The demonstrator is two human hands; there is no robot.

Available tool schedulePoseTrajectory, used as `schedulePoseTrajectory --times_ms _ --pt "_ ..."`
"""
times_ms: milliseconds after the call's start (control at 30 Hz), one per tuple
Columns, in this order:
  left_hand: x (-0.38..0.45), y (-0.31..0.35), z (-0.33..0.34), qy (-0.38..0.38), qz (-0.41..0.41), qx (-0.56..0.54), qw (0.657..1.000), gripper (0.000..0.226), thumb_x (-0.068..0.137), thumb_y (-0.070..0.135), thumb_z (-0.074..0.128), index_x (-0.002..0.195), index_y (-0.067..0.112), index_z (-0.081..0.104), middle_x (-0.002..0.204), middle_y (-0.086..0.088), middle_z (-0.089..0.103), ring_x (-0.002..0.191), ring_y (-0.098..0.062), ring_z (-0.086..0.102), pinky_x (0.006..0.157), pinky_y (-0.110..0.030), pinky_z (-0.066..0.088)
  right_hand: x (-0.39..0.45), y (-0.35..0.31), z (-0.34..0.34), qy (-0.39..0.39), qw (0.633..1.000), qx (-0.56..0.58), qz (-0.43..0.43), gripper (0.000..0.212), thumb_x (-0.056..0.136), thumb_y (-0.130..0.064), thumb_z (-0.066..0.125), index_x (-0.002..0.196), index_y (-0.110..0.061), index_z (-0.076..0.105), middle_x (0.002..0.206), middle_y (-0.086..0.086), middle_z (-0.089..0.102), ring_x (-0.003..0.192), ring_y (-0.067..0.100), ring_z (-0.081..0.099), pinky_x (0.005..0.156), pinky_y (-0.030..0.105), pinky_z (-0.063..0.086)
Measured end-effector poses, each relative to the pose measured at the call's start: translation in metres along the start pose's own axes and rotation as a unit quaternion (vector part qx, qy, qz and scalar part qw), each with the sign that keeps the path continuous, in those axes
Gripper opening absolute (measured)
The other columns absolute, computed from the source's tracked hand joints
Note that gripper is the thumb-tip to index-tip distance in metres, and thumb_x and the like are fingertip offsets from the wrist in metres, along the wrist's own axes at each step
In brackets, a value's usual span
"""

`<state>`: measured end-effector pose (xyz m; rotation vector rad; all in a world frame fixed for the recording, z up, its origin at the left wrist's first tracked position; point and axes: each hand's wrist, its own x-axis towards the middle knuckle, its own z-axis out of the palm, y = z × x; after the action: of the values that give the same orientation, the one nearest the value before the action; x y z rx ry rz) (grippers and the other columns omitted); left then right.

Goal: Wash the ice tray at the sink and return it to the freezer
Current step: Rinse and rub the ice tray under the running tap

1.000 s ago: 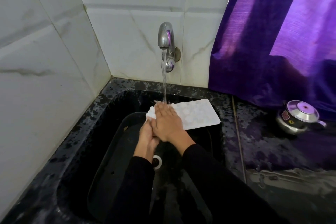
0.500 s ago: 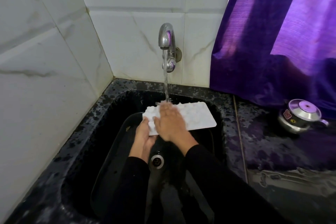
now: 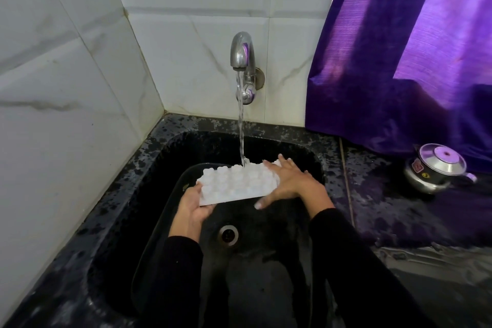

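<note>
While water runs from the tap (image 3: 241, 55) into the black sink (image 3: 186, 146), I judge the task to be in its first half: washing is under way, and the trip to the freezer, which I cannot see here, is all still to come. The tray (image 3: 237, 184) is held bumpy underside up over the basin, above the drain (image 3: 228, 234), with the stream landing on its far edge. My left hand (image 3: 193, 204) cups the tray's near-left corner from below, fingers curled under it and thumb on the edge. My right hand (image 3: 288, 184) lies flat on the right end, fingers spread and straight, pressing rather than gripping. On the counter to the right, a steel pot (image 3: 436, 168) carries a red sticker and a small round yellow one; neither is legible to me.
</note>
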<state>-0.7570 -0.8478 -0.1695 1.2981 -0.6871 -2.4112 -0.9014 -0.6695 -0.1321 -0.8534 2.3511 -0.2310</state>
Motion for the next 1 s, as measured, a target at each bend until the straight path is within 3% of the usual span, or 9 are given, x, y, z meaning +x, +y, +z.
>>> schedulePoseTrajectory --times_ms 67,133,200,267,400,500,600,767,1000 --pt "-0.004 0.005 -0.005 0.009 -0.021 0.012 1.000 0.022 0.102 0.006 0.034 0.098 0.004 0.055 0.091 -0.017 0.067 0.079 -0.029 0.066 0.057 -0.043 0.057 -0.003 0.004 -0.003 0.017 0.999 0.027 0.012 0.111 0.055 -0.040 0.088 0.147 -0.042 0.025 0.160 -0.005 0.012 0.147 0.026 0.014 0.113 0.049 0.029" --pt "-0.004 0.008 -0.012 -0.004 -0.045 0.037 0.998 0.027 0.102 0.005 0.029 0.110 -0.002 0.053 0.106 -0.025 0.062 0.092 -0.036 0.063 0.069 -0.048 0.058 -0.010 0.004 -0.005 0.049 0.996 0.073 0.023 0.084 0.063 -0.026 0.084 0.138 -0.032 0.047 0.145 0.003 0.040 0.131 0.026 0.040 0.100 0.040 0.045" --pt "-0.008 0.009 -0.019 -0.022 -0.071 0.082 0.994 0.036 0.101 0.009 0.030 0.127 -0.009 0.047 0.120 -0.032 0.057 0.107 -0.044 0.058 0.089 -0.054 0.049 -0.017 0.007 -0.007 0.065 0.992 0.108 0.024 0.062 0.066 -0.026 0.080 0.125 -0.029 0.061 0.130 0.005 0.050 0.116 0.023 0.049 0.092 0.035 0.048" --pt "-0.010 0.009 -0.024 -0.022 -0.080 0.123 0.989 0.044 0.102 0.026 0.036 0.128 -0.007 0.049 0.117 -0.031 0.059 0.106 -0.043 0.058 0.091 -0.055 0.046 -0.022 0.010 -0.006 0.090 0.986 0.137 0.024 0.049 0.064 -0.034 0.079 0.111 -0.031 0.068 0.116 0.003 0.055 0.107 0.020 0.051 0.086 0.033 0.048" --pt "-0.011 0.007 -0.030 -0.046 -0.096 0.167 0.980 0.080 0.093 0.069 0.024 0.111 -0.001 0.057 0.107 -0.026 0.065 0.100 -0.036 0.060 0.077 -0.047 0.046 -0.027 0.011 -0.002 0.177 0.968 0.170 0.057 0.050 0.056 -0.059 0.079 0.097 -0.034 0.062 0.096 -0.009 0.061 0.093 0.015 0.058 0.075 0.031 0.046" --pt "-0.006 0.006 -0.041 -0.059 -0.091 0.207 0.972 0.095 0.081 0.083 0.025 0.118 0.003 0.060 0.117 -0.024 0.065 0.111 -0.038 0.058 0.085 -0.050 0.045 -0.031 0.014 0.004 0.223 0.946 0.215 0.100 0.065 0.052 -0.069 0.077 0.098 -0.031 0.054 0.091 -0.009 0.061 0.088 0.015 0.058 0.073 0.032 0.045" --pt "-0.004 0.001 -0.046 -0.086 -0.076 0.215 0.970 0.084 0.080 0.080 0.037 0.122 0.012 0.060 0.122 -0.016 0.066 0.115 -0.035 0.057 0.104 -0.057 0.035 -0.035 0.018 0.009 0.278 0.900 0.303 0.143 0.069 0.048 -0.075 0.075 0.094 -0.027 0.055 0.083 -0.009 0.064 0.081 0.013 0.061 0.073 0.035 0.050" --pt "-0.016 -0.018 -0.028 -0.129 -0.004 0.188 0.974 0.051 0.097 0.053 0.039 0.124 0.016 0.061 0.114 -0.010 0.071 0.104 -0.030 0.066 0.089 -0.052 0.051 -0.034 0.028 0.018 0.323 0.840 0.400 0.175 0.058 0.059 -0.069 0.074 0.088 -0.020 0.058 0.076 -0.008 0.065 0.075 0.014 0.063 0.074 0.037 0.053" --pt "-0.016 -0.037 0.010 -0.129 0.026 0.114 0.985 0.057 0.100 0.054 0.030 0.125 0.012 0.058 0.118 -0.014 0.068 0.111 -0.033 0.064 0.092 -0.050 0.051 -0.028 0.056 0.024 0.317 0.790 0.503 0.152 0.034 0.080 -0.044 0.070 0.096 -0.016 0.056 0.095 0.002 0.063 0.089 0.021 0.059 0.080 0.037 0.048"
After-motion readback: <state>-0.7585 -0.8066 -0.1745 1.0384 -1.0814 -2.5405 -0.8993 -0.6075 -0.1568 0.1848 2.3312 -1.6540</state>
